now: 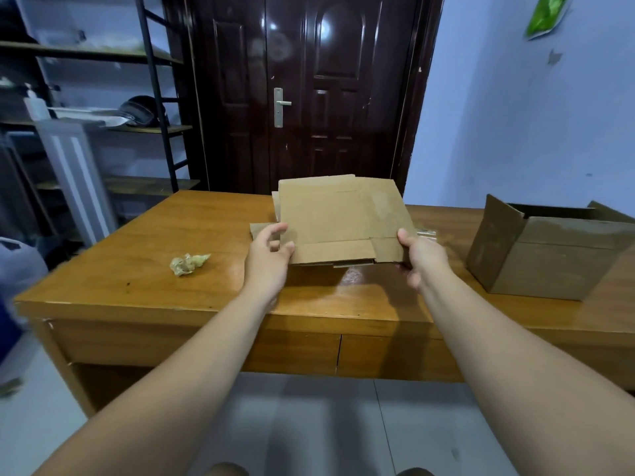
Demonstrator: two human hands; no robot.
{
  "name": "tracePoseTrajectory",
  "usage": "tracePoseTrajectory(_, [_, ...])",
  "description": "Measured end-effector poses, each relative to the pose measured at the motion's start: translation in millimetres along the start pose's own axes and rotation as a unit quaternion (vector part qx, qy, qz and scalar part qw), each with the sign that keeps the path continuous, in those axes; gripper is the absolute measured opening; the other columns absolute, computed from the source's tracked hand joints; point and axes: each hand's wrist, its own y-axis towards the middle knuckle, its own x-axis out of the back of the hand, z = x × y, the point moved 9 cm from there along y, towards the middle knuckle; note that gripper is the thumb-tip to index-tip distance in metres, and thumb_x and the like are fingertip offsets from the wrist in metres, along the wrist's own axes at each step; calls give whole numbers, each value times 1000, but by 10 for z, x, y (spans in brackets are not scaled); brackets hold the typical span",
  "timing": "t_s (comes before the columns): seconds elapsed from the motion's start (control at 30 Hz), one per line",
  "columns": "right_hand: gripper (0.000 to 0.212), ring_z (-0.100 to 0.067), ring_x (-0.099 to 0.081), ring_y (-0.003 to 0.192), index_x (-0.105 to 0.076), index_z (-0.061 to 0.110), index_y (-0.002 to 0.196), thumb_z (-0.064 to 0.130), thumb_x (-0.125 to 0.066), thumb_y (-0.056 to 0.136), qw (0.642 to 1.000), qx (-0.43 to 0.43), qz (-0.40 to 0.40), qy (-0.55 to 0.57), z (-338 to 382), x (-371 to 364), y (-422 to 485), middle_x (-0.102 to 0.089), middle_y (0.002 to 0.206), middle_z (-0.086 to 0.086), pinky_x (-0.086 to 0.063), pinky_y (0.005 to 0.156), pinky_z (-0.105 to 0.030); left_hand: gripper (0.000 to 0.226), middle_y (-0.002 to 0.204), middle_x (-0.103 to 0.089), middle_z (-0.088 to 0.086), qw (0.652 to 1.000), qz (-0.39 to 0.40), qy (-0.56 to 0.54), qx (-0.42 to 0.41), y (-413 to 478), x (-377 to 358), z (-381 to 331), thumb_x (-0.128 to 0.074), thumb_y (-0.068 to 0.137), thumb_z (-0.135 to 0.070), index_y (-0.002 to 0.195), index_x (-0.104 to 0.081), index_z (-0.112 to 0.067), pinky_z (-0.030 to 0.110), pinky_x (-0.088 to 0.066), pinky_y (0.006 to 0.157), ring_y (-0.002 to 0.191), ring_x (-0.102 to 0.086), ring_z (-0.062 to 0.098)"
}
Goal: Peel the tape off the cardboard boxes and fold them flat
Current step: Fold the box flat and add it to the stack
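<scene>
Two bare hands are gripping a flattened cardboard box point(340, 218) above the middle of a wooden table point(137, 269), its far edge tilting up toward the door. The left hand point(269, 255) is clasping the sheet's edge at 9 o'clock, thumb lying on the upper face and fingers curling round the side. The right hand point(417, 255) is grasping the corner at 4 o'clock, thumb pressing on top and the other fingers tucking underneath. The near flaps of the box are lying folded in, and more cardboard layers are showing just beneath its near edge. A smaller flat cardboard piece point(261, 230) is poking out from under it at 9 o'clock, touching the tabletop. A crumpled wad of tape point(189, 264), pale yellow, is lying on the table at 8 o'clock from the sheet, well apart from it. An open cardboard box point(549, 255) is standing at 3 o'clock near the table's right end, its flaps sticking up and a glossy strip running across its front. At 12 o'clock a dark brown door point(309, 80) with a metal handle point(281, 104) is filling the background. At 10 o'clock a black-framed shelf rack point(154, 80) is carrying a dark helmet point(142, 111) on one shelf. At 2 o'clock something green point(546, 15) is hanging on the pale blue wall.
</scene>
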Motion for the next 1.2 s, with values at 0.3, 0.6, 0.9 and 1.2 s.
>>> tracePoseTrajectory(0.3, [40, -18, -53, 113, -54, 24, 130, 31, -62, 92, 980, 175, -79, -41, 329, -368, 376, -53, 122, 5, -47, 100, -39, 25, 107, -60, -10, 987, -65, 66, -129, 526, -4, -504, -49, 98, -14, 115, -67, -17, 27, -43, 96, 109, -53, 8])
tracePoseTrajectory(0.6, [42, -20, -51, 121, -55, 20, 134, 34, -59, 94, 976, 160, 14, -145, 66, -879, 833, -57, 133, 1, -45, 103, -40, 26, 117, -61, -1, 993, -96, 70, -25, 1143, -8, -60, -46, 99, -12, 112, -68, -15, 37, -45, 102, 112, -53, 17])
tracePoseTrajectory(0.9, [41, -30, -28, 132, -53, 36, 134, 47, -41, 97, 781, 194, -17, -593, -497, -1085, 981, -38, 147, -5, -25, 106, -43, 34, 135, -44, 4, 870, -57, 490, -14, 1151, 5, 547, -39, 98, -17, 122, -62, -22, 39, -40, 96, 118, -44, 30])
tracePoseTrajectory(1.2, [61, -31, -30, 139, -36, 29, 146, 62, -28, 95, 714, 225, 3, -663, -549, -1178, 933, -27, 156, -8, -20, 112, -49, 107, 154, -23, 14, 798, 53, 599, -32, 1059, -299, 701, -44, 74, -81, 149, -21, -8, 41, -16, 118, 144, -15, 31])
